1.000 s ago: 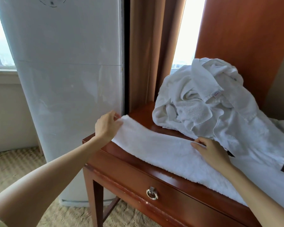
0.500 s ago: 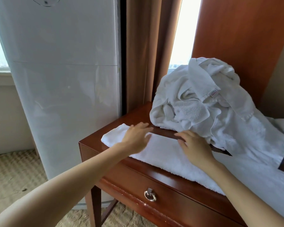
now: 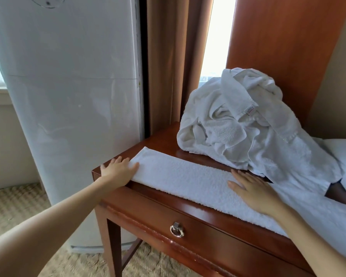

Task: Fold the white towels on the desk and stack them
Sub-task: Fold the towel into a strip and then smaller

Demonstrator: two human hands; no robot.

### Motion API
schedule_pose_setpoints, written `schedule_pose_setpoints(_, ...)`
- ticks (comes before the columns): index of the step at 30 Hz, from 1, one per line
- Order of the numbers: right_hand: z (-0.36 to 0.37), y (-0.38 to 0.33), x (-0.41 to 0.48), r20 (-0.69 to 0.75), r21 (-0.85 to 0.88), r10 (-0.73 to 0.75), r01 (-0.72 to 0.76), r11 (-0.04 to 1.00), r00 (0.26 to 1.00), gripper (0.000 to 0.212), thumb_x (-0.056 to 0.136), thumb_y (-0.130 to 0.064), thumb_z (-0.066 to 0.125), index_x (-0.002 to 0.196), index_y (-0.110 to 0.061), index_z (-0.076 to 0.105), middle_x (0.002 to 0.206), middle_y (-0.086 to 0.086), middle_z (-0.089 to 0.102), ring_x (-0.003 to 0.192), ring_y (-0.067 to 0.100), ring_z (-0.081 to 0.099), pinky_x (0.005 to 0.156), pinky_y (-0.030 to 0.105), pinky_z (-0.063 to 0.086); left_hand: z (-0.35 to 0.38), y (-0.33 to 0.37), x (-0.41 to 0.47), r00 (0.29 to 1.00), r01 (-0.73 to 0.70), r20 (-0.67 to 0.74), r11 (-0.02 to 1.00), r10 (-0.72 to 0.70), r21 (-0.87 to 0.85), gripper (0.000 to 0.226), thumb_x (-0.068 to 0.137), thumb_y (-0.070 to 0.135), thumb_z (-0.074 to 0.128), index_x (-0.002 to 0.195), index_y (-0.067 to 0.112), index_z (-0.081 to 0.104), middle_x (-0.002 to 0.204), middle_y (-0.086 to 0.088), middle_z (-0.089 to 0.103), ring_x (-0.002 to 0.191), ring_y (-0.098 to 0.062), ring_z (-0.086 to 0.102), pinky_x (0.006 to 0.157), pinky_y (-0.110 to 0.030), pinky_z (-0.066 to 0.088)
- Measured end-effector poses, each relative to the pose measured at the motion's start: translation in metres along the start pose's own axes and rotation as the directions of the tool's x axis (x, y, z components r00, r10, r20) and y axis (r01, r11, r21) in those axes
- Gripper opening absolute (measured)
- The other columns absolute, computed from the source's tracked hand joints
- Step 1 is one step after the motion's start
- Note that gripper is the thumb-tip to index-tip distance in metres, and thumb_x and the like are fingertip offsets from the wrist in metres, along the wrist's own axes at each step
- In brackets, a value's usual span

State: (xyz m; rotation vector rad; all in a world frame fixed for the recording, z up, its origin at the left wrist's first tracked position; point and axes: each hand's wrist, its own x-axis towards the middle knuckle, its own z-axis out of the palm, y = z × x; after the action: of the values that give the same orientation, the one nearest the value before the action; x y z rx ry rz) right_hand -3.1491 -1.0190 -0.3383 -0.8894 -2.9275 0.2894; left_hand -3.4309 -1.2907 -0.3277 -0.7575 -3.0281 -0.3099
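Observation:
A long white towel (image 3: 188,176), folded into a narrow strip, lies along the front of the wooden desk (image 3: 198,218). My left hand (image 3: 118,171) lies flat at the desk's left corner, its fingertips on the strip's left end. My right hand (image 3: 252,189) presses flat on the strip near its middle, fingers straight. Behind the strip a crumpled heap of white towels (image 3: 244,124) sits against the desk's back panel, and one of them trails down to the right.
A tall white air-conditioner unit (image 3: 72,96) stands close to the desk's left edge. Brown curtains (image 3: 172,62) hang behind. The desk drawer has a metal ring pull (image 3: 176,232). Another white towel (image 3: 344,154) lies at the far right. Woven carpet covers the floor.
My left hand slid from the middle of the strip back to its left end at the desk corner. My right hand moved right along the strip. The strip now lies flatter and straighter.

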Motion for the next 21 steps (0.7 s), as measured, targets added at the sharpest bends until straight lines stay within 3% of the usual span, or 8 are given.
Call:
schedule_pose_setpoints(3,0.001,0.0,0.0,-0.017,0.017,0.003,-0.002,1.0,1.0,0.067,0.097,-0.063,0.021,0.155,-0.032,0.011,0.161,-0.012,0.01,0.148,0.007,0.007,0.12,0.031,0.006,-0.01,0.001,-0.006,0.993,0.047,-0.105,0.999,-0.049,-0.021,0.051,0.094,0.057,0.038,0.124,0.019,0.056,0.127,-0.006,0.055,0.12,-0.027,0.048,0.1,-0.041,0.035)
schedule_pose_setpoints(6,0.001,-0.001,-0.003,-0.069,0.064,-0.005,0.009,0.998,0.998,0.066,0.096,-0.063,0.026,0.154,-0.032,0.017,0.16,-0.013,0.016,0.147,0.007,0.013,0.119,0.03,0.01,-0.023,0.007,-0.01,0.988,0.146,-0.018,0.979,-0.15,-0.144,0.06,0.09,0.06,0.049,0.125,0.012,0.054,0.134,-0.013,0.046,0.126,-0.03,0.039,0.101,-0.041,0.038)
schedule_pose_setpoints(8,0.0,-0.004,-0.005,-0.09,0.059,0.012,-0.007,0.998,0.996,0.065,0.097,-0.061,0.027,0.154,-0.031,0.018,0.16,-0.011,0.016,0.147,0.008,0.013,0.118,0.029,0.009,-0.029,0.019,-0.016,0.989,0.145,-0.001,0.982,-0.147,-0.121,0.067,0.09,0.06,0.049,0.133,0.009,0.046,0.14,-0.015,0.038,0.13,-0.031,0.034,0.104,-0.043,0.036)
schedule_pose_setpoints(10,-0.002,-0.012,-0.006,-0.081,-0.008,0.013,-0.014,1.0,0.997,0.062,0.1,-0.056,0.024,0.155,-0.028,0.013,0.162,-0.007,0.011,0.148,0.009,0.008,0.119,0.029,0.005,-0.028,0.044,-0.028,0.997,0.004,-0.077,0.999,-0.006,-0.037,0.065,0.095,0.055,0.045,0.143,0.012,0.035,0.146,-0.014,0.029,0.136,-0.031,0.028,0.11,-0.045,0.028)
schedule_pose_setpoints(12,-0.005,-0.019,-0.008,-0.098,-0.031,-0.027,0.025,0.999,0.995,0.056,0.104,-0.047,0.023,0.155,-0.027,0.012,0.162,-0.006,0.01,0.149,0.009,0.005,0.119,0.03,0.0,-0.02,0.088,-0.044,0.963,-0.24,-0.133,0.97,0.235,-0.026,0.057,0.099,0.046,0.041,0.147,0.016,0.031,0.153,-0.011,0.021,0.142,-0.027,0.022,0.116,-0.046,0.02)
schedule_pose_setpoints(16,-0.013,-0.004,-0.023,-0.195,-0.008,-0.043,0.043,0.999,0.98,0.048,0.107,-0.031,0.024,0.154,-0.027,0.02,0.161,-0.007,0.018,0.148,0.009,0.012,0.118,0.031,0.004,0.003,0.2,-0.093,0.745,-0.666,-0.104,0.743,0.659,-0.062,0.049,0.103,0.036,0.033,0.15,0.021,0.029,0.158,-0.001,0.021,0.145,-0.018,0.02,0.12,-0.045,0.01)
schedule_pose_setpoints(18,-0.016,0.023,-0.039,-0.219,0.001,0.016,-0.017,1.0,0.976,0.047,0.107,-0.029,0.025,0.154,-0.027,0.02,0.16,-0.006,0.021,0.148,0.011,0.014,0.118,0.031,0.006,0.017,0.247,-0.116,0.677,-0.735,-0.031,0.675,0.735,-0.058,0.052,0.104,0.034,0.027,0.153,0.018,0.019,0.161,-0.001,0.014,0.147,-0.016,0.012,0.12,-0.042,0.005)
schedule_pose_setpoints(21,-0.018,0.07,-0.068,-0.154,-0.033,0.09,-0.096,0.995,0.984,0.048,0.107,-0.032,0.022,0.154,-0.026,0.017,0.162,-0.004,0.015,0.149,0.011,0.009,0.119,0.031,0.003,0.04,0.292,-0.144,0.631,-0.764,0.106,0.639,0.769,-0.088,0.058,0.105,0.038,0.021,0.155,0.015,0.004,0.163,-0.002,-0.001,0.149,-0.015,-0.002,0.121,-0.043,-0.001)
